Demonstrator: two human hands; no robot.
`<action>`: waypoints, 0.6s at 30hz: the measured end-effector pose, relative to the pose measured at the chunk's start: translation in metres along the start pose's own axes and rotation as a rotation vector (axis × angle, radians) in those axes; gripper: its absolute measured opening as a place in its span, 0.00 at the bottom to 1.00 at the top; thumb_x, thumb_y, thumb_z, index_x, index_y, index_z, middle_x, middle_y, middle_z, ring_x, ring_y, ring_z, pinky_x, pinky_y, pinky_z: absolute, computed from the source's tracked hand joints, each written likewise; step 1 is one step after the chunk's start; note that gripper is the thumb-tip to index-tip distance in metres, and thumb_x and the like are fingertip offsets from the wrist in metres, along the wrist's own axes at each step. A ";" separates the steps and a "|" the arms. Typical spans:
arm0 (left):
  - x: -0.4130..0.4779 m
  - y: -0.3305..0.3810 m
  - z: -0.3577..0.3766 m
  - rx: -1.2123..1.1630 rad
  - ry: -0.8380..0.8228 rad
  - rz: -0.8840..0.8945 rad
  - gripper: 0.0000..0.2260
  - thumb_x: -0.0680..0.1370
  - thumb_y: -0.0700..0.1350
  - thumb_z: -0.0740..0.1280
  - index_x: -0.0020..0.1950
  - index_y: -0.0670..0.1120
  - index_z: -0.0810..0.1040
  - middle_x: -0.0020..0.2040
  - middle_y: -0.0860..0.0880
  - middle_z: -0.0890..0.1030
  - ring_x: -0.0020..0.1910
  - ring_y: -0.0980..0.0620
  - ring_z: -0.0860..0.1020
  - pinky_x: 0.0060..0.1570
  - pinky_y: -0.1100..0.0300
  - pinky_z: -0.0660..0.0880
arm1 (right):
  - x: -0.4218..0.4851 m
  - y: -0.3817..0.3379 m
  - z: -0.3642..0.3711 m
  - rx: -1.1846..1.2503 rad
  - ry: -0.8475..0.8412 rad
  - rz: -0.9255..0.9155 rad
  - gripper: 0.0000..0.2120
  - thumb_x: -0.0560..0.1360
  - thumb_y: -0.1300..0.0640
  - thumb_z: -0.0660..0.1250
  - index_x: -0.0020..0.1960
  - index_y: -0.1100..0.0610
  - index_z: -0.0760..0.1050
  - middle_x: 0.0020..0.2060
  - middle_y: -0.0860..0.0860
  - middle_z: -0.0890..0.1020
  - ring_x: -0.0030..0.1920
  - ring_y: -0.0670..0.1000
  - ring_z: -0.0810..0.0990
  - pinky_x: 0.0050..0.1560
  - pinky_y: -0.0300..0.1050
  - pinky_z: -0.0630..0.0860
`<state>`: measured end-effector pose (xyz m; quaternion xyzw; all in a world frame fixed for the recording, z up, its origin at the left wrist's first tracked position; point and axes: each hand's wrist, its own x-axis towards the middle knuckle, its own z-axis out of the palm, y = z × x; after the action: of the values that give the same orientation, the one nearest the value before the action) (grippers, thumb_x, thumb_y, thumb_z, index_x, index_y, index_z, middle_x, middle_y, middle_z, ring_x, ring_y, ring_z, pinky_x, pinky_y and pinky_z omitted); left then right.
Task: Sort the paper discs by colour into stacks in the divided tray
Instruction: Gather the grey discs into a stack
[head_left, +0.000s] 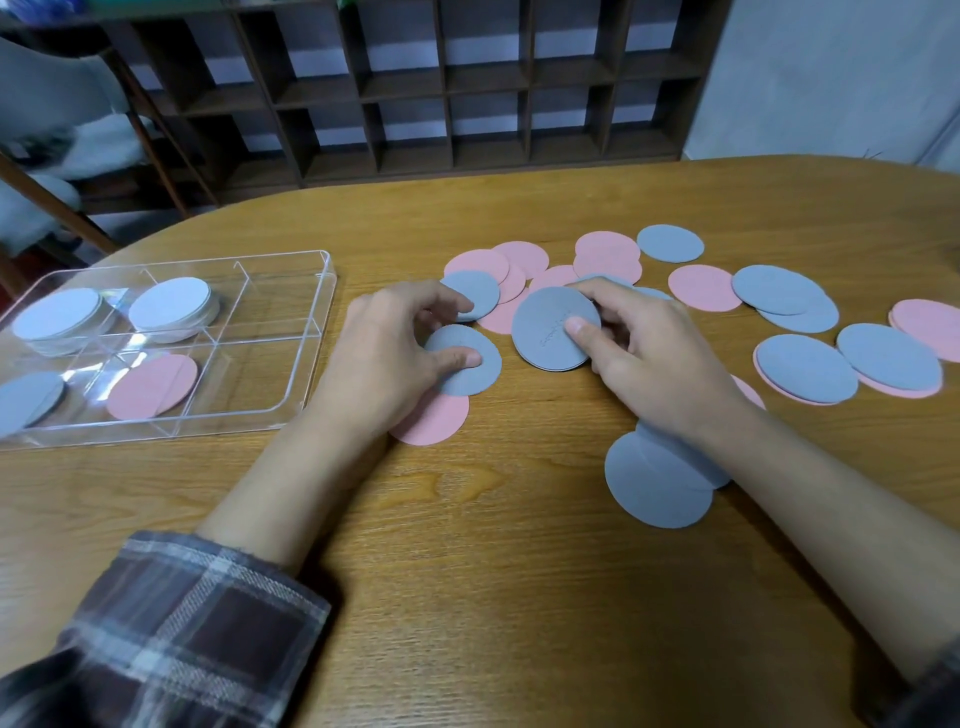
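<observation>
Here, closest in, a plaid sleeve is covering the left forearm, and two overlapping grey discs are lying on the wooden table just under the right wrist.

A little further out, the left hand is pinching one grey disc, with the thumb pressing on top and the fingers curled. That disc is sitting half across a pink disc, so the hand is probably lifting grey off pink to keep the colours apart. Its forefinger is touching a second grey disc.

Beside it, the right hand is gripping a thin grey stack, thumb flat on its face and fingers wrapping its far edge. It is seemingly gathering one colour in bulk before carrying it over. I cannot tell how many discs are in that stack.

Off to the left, the clear tray is lying with six compartments in two rows of three. Four are holding discs:
- a grey pile near-left
- a pink pile near-middle
- a pale stack far-left
- another pale pile far-middle

Beyond the hands and to the right, loose pink discs and loose grey ones are spreading across the table. There are roughly a dozen of each, though overlaps are hiding some. Farthest back, a dark cubby shelf is standing against the wall.
</observation>
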<state>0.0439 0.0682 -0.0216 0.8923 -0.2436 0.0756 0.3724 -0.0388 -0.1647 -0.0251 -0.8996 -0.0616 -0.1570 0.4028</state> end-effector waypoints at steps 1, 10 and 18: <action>0.000 0.000 0.000 -0.030 -0.012 -0.015 0.19 0.67 0.45 0.84 0.57 0.51 0.86 0.48 0.56 0.84 0.42 0.63 0.77 0.43 0.76 0.68 | 0.000 0.000 0.000 -0.004 0.003 -0.001 0.09 0.84 0.57 0.63 0.57 0.43 0.76 0.37 0.53 0.80 0.38 0.53 0.78 0.42 0.50 0.72; 0.004 0.000 0.002 -0.395 -0.177 -0.043 0.11 0.77 0.39 0.76 0.58 0.48 0.86 0.41 0.53 0.79 0.37 0.56 0.72 0.45 0.64 0.73 | 0.001 -0.001 0.000 -0.021 0.018 0.025 0.12 0.84 0.57 0.63 0.63 0.47 0.79 0.39 0.49 0.81 0.40 0.54 0.79 0.45 0.54 0.76; -0.004 0.011 0.018 -0.408 -0.113 -0.023 0.04 0.79 0.44 0.75 0.53 0.52 0.85 0.36 0.55 0.75 0.37 0.56 0.72 0.44 0.60 0.72 | -0.001 -0.008 -0.001 0.089 -0.053 0.079 0.14 0.86 0.56 0.58 0.63 0.46 0.81 0.31 0.48 0.79 0.33 0.42 0.76 0.38 0.32 0.69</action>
<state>0.0346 0.0509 -0.0287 0.8039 -0.2641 -0.0295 0.5321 -0.0418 -0.1603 -0.0196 -0.8865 -0.0436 -0.1140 0.4463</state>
